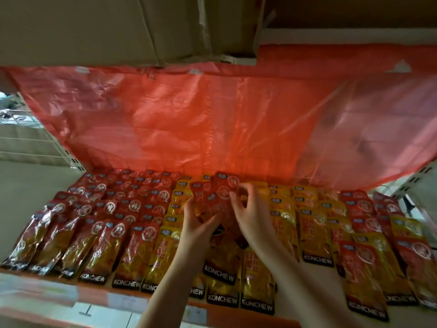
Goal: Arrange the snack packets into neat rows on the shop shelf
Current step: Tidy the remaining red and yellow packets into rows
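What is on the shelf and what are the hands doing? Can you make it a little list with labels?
place: shop shelf
held: a bunch of red packets, lifted over the middle
left hand: grips the bunch from the left
right hand: grips the bunch from the right
left side: red packets in rows
middle: yellow packets
right side: red and yellow packets mixed, less tidy
behind: red plastic sheet
above: cardboard box
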Demonstrator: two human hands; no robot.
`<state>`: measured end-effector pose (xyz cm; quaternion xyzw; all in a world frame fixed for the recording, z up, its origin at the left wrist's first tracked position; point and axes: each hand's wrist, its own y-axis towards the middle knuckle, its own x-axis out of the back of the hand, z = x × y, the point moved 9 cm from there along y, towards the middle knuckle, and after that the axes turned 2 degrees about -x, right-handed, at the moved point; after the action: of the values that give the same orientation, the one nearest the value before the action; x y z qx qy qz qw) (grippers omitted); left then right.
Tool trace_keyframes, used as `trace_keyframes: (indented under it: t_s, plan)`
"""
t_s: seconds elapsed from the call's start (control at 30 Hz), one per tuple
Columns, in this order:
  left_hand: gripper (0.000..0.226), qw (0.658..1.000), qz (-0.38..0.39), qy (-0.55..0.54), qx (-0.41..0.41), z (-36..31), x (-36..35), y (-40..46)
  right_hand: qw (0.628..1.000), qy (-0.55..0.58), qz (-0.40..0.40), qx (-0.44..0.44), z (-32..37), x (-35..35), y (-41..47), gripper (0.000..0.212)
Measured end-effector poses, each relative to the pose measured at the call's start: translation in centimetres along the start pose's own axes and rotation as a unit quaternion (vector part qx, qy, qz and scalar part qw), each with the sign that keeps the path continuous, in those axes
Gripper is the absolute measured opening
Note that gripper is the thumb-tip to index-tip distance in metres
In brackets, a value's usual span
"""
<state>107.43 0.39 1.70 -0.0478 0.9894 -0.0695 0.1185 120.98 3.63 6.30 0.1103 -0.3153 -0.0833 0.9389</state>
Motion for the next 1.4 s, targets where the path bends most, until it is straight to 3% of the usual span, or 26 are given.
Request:
trace_keyframes:
  t_s: [0.17, 0.37, 0.53, 0.63, 0.77, 0.87, 0.97, 1.07, 1.17, 1.4]
  plan:
    - [0.078, 0.997, -0.067, 0.020, 0.026, 0.2, 3.9, 2.1, 0.996, -0.013, 0.071, 0.047, 0.7, -3.0, 0.2, 0.046]
    - [0.044, 0.990, -0.096, 0.104, -0.011, -0.6, 5.6, 4.0, 0.986, -0.045, 0.139, 0.083, 0.0, -5.0, -1.3, 0.053]
    - [0.048, 0.959, -0.116, 0.259, -0.007, -0.9, 5.5, 3.6, 0.976, -0.086, 0.174, 0.101, -0.6, -6.7, -2.3, 0.050]
    - [0.052, 0.928, -0.119, 0.352, -0.024, -1.8, 5.0, 2.7, 0.976, -0.105, 0.167, 0.095, -1.0, -6.9, -2.4, 0.049]
    - [0.059, 0.908, -0.140, 0.393, -0.026, -2.7, 4.7, 0.8, 0.978, -0.102, 0.155, 0.096, -1.0, -6.3, -2.9, 0.041]
    - [0.051, 0.895, -0.151, 0.415, -0.059, -3.5, 4.6, -0.1, 0.981, -0.086, 0.137, 0.110, -0.7, -5.0, -3.6, 0.033]
    - [0.041, 0.860, -0.149, 0.471, -0.126, -4.7, 3.3, -0.7, 0.988, -0.057, 0.107, 0.098, -1.6, -2.6, -4.4, 0.028]
    - [0.032, 0.812, -0.092, 0.536, -0.209, -5.2, -0.3, -1.7, 0.991, -0.049, 0.089, 0.089, -3.2, -0.3, -5.2, 0.025]
    - [0.025, 0.791, -0.003, 0.556, -0.256, -4.0, -5.0, -2.7, 0.994, -0.048, 0.061, 0.071, -5.4, 2.3, -5.9, 0.021]
    - [0.027, 0.776, 0.153, 0.565, -0.234, 1.5, -14.1, -5.2, 0.992, -0.105, -0.046, 0.050, -10.9, 10.9, -8.9, 0.022]
